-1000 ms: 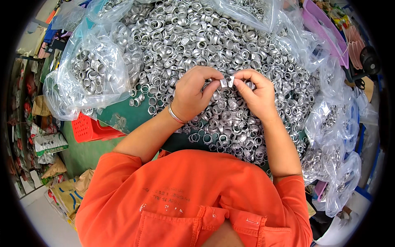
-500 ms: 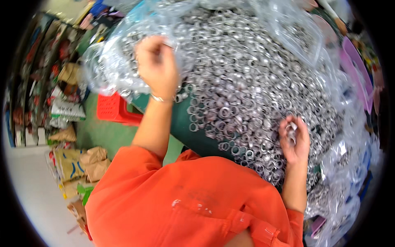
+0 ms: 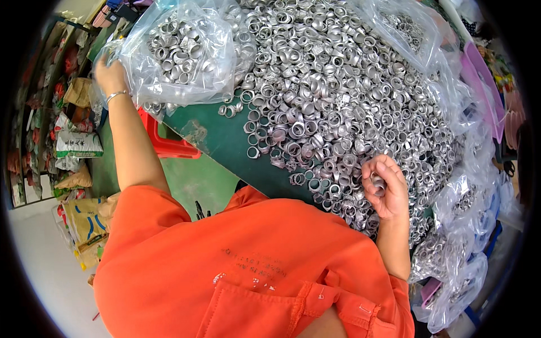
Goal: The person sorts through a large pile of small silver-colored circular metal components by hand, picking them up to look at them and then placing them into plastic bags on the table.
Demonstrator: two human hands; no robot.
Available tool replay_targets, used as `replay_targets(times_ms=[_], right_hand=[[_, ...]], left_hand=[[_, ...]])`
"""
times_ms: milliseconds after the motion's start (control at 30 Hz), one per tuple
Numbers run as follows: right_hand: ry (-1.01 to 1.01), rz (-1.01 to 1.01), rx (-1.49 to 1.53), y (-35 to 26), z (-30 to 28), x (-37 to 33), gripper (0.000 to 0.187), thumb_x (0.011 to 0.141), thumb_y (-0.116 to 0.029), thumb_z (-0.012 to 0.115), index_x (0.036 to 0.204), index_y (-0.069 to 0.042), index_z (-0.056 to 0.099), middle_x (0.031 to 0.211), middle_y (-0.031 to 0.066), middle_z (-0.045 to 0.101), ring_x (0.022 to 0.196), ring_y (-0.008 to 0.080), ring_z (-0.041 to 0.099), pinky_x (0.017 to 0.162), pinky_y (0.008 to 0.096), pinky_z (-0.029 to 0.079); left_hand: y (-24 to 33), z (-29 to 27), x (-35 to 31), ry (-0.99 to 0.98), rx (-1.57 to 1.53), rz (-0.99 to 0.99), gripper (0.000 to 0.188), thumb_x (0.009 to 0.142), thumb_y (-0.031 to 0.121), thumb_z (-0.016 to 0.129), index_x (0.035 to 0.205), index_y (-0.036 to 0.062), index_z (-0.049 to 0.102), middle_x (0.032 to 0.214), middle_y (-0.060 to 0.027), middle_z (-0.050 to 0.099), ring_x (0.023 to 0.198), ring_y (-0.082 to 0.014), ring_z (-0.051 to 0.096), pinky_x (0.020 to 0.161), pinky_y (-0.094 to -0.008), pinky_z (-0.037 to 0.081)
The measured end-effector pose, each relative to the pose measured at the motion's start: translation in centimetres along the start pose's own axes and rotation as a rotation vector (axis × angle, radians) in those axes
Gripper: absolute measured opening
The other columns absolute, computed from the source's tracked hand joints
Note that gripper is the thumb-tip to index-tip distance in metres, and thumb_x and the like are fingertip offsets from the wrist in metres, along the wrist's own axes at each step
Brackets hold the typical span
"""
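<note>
Silver ring (image 3: 378, 183) sits in the curl of the R fingers (image 3: 389, 168), which are closed round it, thumb side up; can't tell if there's more than one in there. Ring pile (image 3: 338, 84), all grey-silver metal, lies right under & beside those fingers, spreading up & L from them, dense in the middle, thinner twd the near edge w/ single rings lying flat. L fingers (image 3: 103, 63) are well apart from the R ones, far out to the L, at the outer edge of a clear plastic bag (image 3: 138, 65); can't tell if they're pinching the film or just touching it. Bag lies just R of the L fingers, w/ a batch of rings (image 3: 177, 48) inside. Metal bracelet (image 3: 116, 95) on the wrist just below the L fingers. Green table (image 3: 217, 124) shows btwn the two sets of fingers, w/ a few loose rings (image 3: 228, 110) near the bag. Red plastic item (image 3: 169, 147) is below & R of the L fingers, past the table edge, over green floor (image 3: 186, 177). Farther R of the R fingers: more clear bags (image 3: 468, 197) w/ metal pcs, plus a purple plastic tray (image 3: 484, 90) up & R.
</note>
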State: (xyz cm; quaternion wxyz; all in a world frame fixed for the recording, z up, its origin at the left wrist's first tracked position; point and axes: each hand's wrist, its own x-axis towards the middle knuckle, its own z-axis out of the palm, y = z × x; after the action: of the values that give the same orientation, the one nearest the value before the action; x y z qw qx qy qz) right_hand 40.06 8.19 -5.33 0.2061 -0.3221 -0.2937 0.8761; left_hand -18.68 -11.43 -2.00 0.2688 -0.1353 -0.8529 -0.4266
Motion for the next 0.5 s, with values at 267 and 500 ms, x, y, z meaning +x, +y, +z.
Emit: replay_targets(times_ms=[267, 500], right_hand=[[-0.002, 0.035, -0.133, 1.0, 1.3, 0.4, 0.013, 0.090, -0.011, 0.051, 0.080, -0.003, 0.055, 0.074, 0.0071, 0.059, 0.051, 0.0092, 0.050, 0.035, 0.0179, 0.032], [0.029, 0.009, -0.172, 1.1, 0.8, -0.7, 0.012, 0.089, -0.010, 0.052, 0.081, -0.002, 0.054, 0.073, 0.0065, 0.057, 0.053, 0.0085, 0.050, 0.037, 0.0181, 0.033]], left_hand=[[21.2, 0.6, -23.3, -0.605, -0.488, 0.719, 0.009, 0.077, 0.008, 0.066, 0.085, 0.0049, 0.064, 0.081, -0.0088, 0.063, 0.069, -0.0167, 0.060, 0.065, -0.0263, 0.048], [20.5, 5.2, -29.4, -0.933, -0.404, 0.801, 0.031, 0.069, 0.008, 0.072, 0.095, 0.0040, 0.057, 0.085, -0.0096, 0.054, 0.068, -0.0233, 0.055, 0.061, -0.0308, 0.047]])
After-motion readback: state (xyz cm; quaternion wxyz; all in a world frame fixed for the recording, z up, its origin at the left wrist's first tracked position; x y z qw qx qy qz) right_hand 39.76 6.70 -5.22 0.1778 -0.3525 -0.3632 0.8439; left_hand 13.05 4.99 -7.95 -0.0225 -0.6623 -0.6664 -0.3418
